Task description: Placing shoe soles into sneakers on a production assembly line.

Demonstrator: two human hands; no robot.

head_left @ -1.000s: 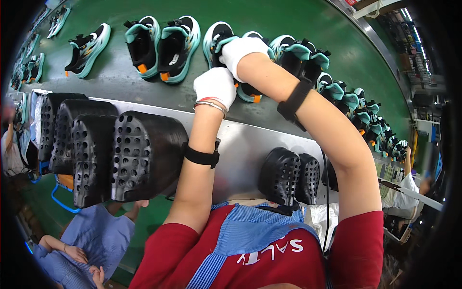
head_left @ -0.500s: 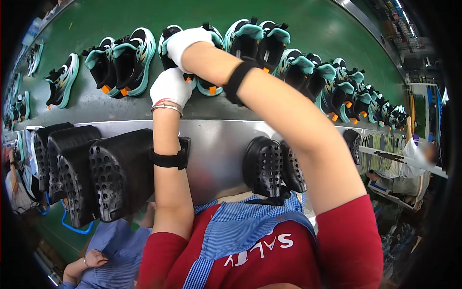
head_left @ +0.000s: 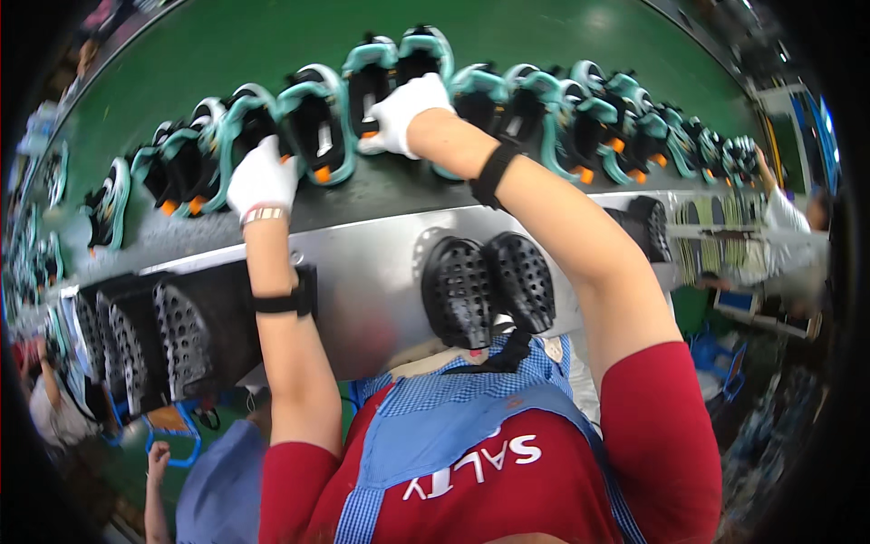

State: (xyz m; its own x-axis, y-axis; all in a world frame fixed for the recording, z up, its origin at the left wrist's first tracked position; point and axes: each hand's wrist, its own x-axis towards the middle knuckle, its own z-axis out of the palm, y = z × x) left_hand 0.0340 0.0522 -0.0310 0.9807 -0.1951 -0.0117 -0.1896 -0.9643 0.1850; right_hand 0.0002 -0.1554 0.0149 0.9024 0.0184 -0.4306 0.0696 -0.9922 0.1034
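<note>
Black-and-teal sneakers with orange heel tabs stand in a row, toes away from me. My left hand (head_left: 263, 181), in a white glove, is closed at the heel of one sneaker (head_left: 249, 118), its fingertips partly hidden by the glove and blur. Beside it stands that sneaker's mate (head_left: 315, 122). My right hand (head_left: 406, 116), gloved too, reaches to the pair farther right, its fingers bent round the heel of the left sneaker (head_left: 367, 77). The other sneaker of that pair (head_left: 422, 56) is just beyond the hand, its heel covered by the glove.
The green bench (head_left: 299, 32) carries more sneakers (head_left: 580, 118) to the right and a lone one (head_left: 109, 204) at left. Black perforated shoe lasts (head_left: 458, 290) sit on the metal ledge (head_left: 372, 263), with others (head_left: 181, 335) at left. Another person (head_left: 217, 490) sits at lower left.
My hands were together on one pair. Now they are apart, the right one at the pair to its right, the left still by the first pair. The whole view has shifted.
</note>
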